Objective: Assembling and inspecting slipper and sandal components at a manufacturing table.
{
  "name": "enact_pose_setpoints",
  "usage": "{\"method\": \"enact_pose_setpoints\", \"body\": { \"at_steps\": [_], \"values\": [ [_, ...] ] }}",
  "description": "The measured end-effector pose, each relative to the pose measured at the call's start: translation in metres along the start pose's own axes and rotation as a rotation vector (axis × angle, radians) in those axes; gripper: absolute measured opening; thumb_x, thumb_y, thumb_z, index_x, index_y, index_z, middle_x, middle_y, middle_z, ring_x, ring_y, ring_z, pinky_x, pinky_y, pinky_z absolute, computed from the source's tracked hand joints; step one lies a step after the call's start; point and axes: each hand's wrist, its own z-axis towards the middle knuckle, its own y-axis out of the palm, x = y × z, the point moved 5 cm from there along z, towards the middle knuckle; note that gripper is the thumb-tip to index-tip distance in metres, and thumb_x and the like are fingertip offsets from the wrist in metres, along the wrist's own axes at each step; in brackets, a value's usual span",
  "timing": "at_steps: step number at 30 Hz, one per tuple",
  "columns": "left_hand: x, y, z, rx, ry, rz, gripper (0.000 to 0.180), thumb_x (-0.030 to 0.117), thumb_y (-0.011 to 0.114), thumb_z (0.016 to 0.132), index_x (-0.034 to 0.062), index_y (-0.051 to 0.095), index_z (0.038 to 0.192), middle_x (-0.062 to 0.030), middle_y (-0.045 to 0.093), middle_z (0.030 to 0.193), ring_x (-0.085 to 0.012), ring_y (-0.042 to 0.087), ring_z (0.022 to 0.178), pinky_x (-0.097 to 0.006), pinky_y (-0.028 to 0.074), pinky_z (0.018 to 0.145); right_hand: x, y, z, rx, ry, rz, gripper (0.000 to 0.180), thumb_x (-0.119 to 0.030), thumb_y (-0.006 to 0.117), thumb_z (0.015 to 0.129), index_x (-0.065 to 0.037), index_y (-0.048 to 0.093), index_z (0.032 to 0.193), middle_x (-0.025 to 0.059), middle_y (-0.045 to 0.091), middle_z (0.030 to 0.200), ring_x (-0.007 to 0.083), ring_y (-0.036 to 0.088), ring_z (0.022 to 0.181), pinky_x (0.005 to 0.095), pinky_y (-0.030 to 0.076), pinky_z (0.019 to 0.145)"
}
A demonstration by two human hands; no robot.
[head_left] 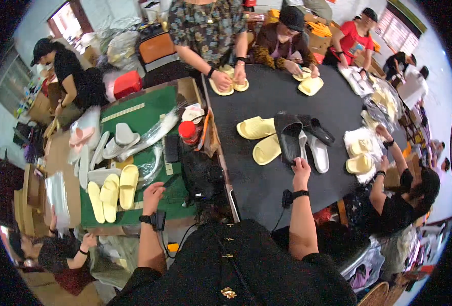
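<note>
L hand (153,198) nearest, over green surface (149,104): fingers bent in by a dark thin item (171,179), can't tell if clamped on it. Three pale-yellow slippers (110,198) lie just left. R hand (301,173) out over dark surface (259,188), fingers clamped on near end of black slipper (290,136). That one: glossy, dark all over, long w/ rounded outline; strap detail unclear. Just right, another black slipper (320,131) & a white slipper (317,153); pale-yellow pr. (259,127) close left. Far edge: co-workers' hands (229,80) on more pale-yellow footwear (310,85).
</note>
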Motion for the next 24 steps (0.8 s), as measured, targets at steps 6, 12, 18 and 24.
{"method": "enact_pose_setpoints", "body": {
  "at_steps": [6, 12, 18, 24],
  "values": [
    [0.094, 0.113, 0.028, -0.401, 0.228, 0.039, 0.023, 0.010, 0.059, 0.085, 0.0010, 0.060, 0.107, -0.0061, 0.064, 0.097, -0.0115, 0.060, 0.085, -0.024, 0.046, 0.077, -0.043, -0.087, -0.075, -0.246, -0.128, -0.289, 0.011, -0.008, 0.058, 0.085, 0.000, 0.058, 0.078, -0.0007, 0.055, 0.078, 0.0076, 0.048, 0.072, 0.0235, 0.040, 0.068],
    [0.108, 0.230, 0.032, -0.692, 0.418, 0.173, 0.025, 0.011, 0.061, 0.084, 0.0030, 0.059, 0.108, -0.0049, 0.064, 0.090, -0.0118, 0.060, 0.084, -0.027, 0.048, 0.077, -0.040, -0.135, -0.134, -0.585, 0.093, -0.517, 0.013, -0.010, 0.062, 0.078, 0.002, 0.057, 0.074, 0.0042, 0.057, 0.072, 0.0129, 0.054, 0.076, 0.0271, 0.041, 0.071],
    [0.096, 0.308, -0.003, -0.770, 0.531, 0.483, 0.048, 0.020, 0.066, 0.079, 0.0100, 0.050, 0.123, -0.0135, 0.061, 0.085, -0.0256, 0.061, 0.078, -0.034, 0.048, 0.071, 0.001, -0.138, -0.137, -0.475, 0.159, -0.655, 0.016, -0.013, 0.061, 0.079, 0.003, 0.059, 0.078, 0.0087, 0.060, 0.075, 0.0176, 0.057, 0.078, 0.0296, 0.044, 0.074],
    [0.089, 0.358, -0.048, -0.738, 0.960, 0.927, 0.088, 0.034, 0.075, 0.069, 0.0200, 0.026, 0.141, -0.0265, 0.046, 0.114, -0.0440, 0.037, 0.117, -0.050, 0.039, 0.093, 0.016, -0.124, -0.120, -0.175, -0.073, -0.510, 0.019, -0.013, 0.060, 0.081, 0.005, 0.059, 0.086, 0.0107, 0.063, 0.089, 0.0173, 0.056, 0.079, 0.0296, 0.044, 0.077]
  ]
}}
